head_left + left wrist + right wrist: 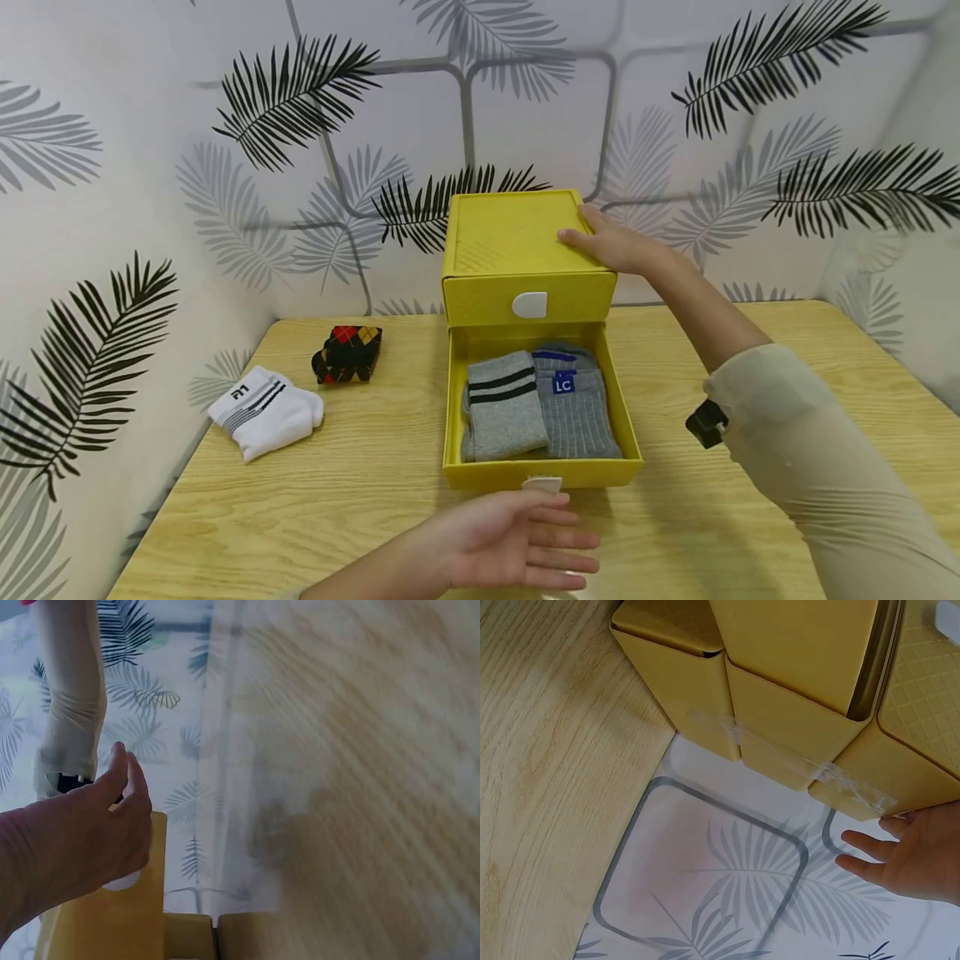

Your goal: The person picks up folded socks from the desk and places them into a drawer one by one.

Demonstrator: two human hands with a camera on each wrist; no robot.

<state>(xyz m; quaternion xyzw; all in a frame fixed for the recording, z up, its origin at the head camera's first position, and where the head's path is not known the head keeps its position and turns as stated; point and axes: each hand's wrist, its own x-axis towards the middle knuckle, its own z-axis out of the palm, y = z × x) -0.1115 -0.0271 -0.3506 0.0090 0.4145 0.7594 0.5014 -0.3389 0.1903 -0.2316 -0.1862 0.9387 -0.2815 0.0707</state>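
Note:
A yellow drawer box [525, 233] stands at the back of the table, its top drawer closed. Below, a drawer [543, 475] is pulled out. Inside lie light grey socks [506, 417] with black stripes and darker grey ribbed socks [581, 417] with a blue LC label. My left hand [510, 542] is just in front of the drawer's white tab [542, 483], fingers extended and holding nothing. My right hand [618, 246] rests on the box's top right edge, thumb on top. In the right wrist view its fingers [866, 847] stretch out beside the box.
Folded white socks [266, 412] and dark argyle socks [348, 354] lie on the wooden table [360, 467] left of the box. Clear tape [780, 754] runs across the stacked yellow units. A leaf-patterned wall [525, 108] stands behind.

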